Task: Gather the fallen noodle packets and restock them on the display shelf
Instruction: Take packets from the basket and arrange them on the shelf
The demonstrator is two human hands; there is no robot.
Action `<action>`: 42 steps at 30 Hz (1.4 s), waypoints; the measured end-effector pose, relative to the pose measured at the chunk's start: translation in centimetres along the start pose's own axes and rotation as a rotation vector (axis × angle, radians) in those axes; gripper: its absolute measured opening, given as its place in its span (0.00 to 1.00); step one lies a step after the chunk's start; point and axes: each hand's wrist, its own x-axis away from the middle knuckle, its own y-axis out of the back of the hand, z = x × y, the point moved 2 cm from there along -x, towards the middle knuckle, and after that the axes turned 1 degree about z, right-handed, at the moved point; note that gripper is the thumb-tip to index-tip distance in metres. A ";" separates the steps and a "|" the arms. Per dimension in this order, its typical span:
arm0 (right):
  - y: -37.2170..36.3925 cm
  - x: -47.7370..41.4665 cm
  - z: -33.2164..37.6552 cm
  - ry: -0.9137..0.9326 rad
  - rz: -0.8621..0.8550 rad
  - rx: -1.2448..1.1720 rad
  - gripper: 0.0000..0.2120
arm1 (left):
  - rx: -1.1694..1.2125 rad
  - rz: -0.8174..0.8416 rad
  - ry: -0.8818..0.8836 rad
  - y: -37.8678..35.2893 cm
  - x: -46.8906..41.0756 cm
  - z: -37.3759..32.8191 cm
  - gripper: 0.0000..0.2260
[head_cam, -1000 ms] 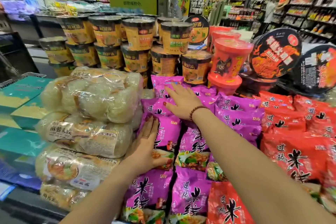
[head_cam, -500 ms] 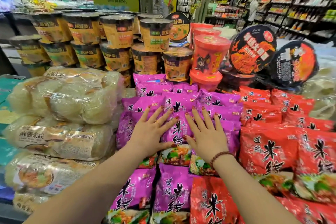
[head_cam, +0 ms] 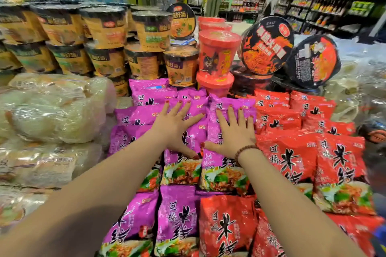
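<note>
Beside the clear noodle bags (head_cam: 54, 115), the left hand (head_cam: 174, 126) and right hand (head_cam: 234, 133) lie flat, fingers spread, gripping nothing, pressing the purple packets (head_cam: 188, 173) into their stack by the red packets (head_cam: 292, 158), so fetching another probably comes next.

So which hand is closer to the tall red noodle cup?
Right. The right hand lies flat on the purple packets almost straight below the red cup; the left hand lies flat further to the left.
</note>
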 end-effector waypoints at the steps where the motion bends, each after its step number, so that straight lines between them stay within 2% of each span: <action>1: -0.2 -0.3 -0.1 -0.003 0.016 0.003 0.54 | -0.006 0.016 0.001 -0.1 -0.2 0.0 0.55; 5: 0.2 -0.4 -0.2 -0.020 0.069 -0.028 0.54 | -0.028 0.045 0.016 0.0 -0.4 0.0 0.56; 7: 1.1 0.6 0.1 -0.002 0.021 -0.015 0.51 | -0.029 0.047 0.017 0.4 -0.1 -0.2 0.56; 9: 2.4 3.2 0.4 0.091 -0.151 -0.086 0.44 | 0.030 0.001 0.000 0.8 0.7 -0.9 0.56; 12: 4.2 9.4 -0.2 0.254 -0.540 -0.216 0.34 | 0.250 -0.169 -0.070 1.6 2.4 -3.0 0.55; 14: 3.7 13.2 -2.4 0.210 -0.675 -0.230 0.32 | 0.417 -0.337 -0.174 2.0 3.4 -5.5 0.51; 16: 2.2 15.6 -5.6 0.064 -0.648 -0.248 0.32 | 0.503 -0.500 -0.317 2.1 3.8 -8.7 0.43; 18: 0.6 16.5 -8.8 -0.091 -0.526 -0.191 0.34 | 0.517 -0.562 -0.424 1.9 3.7 -12.4 0.38; 20: -0.7 16.4 -11.1 -0.149 -0.335 -0.096 0.37 | 0.481 -0.519 -0.464 1.7 3.4 -15.7 0.38; 22: -2.0 16.0 -12.3 -0.138 -0.165 -0.020 0.39 | 0.445 -0.425 -0.412 1.5 3.0 -17.9 0.41; 24: -3.2 16.0 -13.0 -0.129 -0.088 -0.009 0.42 | 0.404 -0.354 -0.337 1.2 2.2 -18.8 0.46; 27: -4.5 15.7 -13.7 -0.136 -0.095 -0.021 0.45 | 0.314 -0.264 -0.328 0.8 0.9 -19.4 0.51; 32: -4.4 15.3 -14.7 -0.126 -0.077 -0.021 0.45 | 0.277 -0.176 -0.304 1.3 0.0 -19.8 0.53; 34: -3.8 15.7 -15.2 -0.088 -0.108 -0.053 0.43 | 0.286 -0.191 -0.291 2.0 0.0 -19.7 0.52; 36: -3.5 16.4 -16.0 -0.079 -0.207 -0.100 0.40 | 0.318 -0.273 -0.268 2.9 0.4 -19.8 0.49; 39: -3.7 17.6 -18.3 -0.200 -0.363 -0.088 0.38 | 0.307 -0.373 -0.309 3.7 0.4 -21.3 0.48; 42: -4.6 17.7 -20.9 -0.341 -0.247 -0.134 0.38 | 0.220 -0.314 -0.333 3.4 -0.3 -23.5 0.47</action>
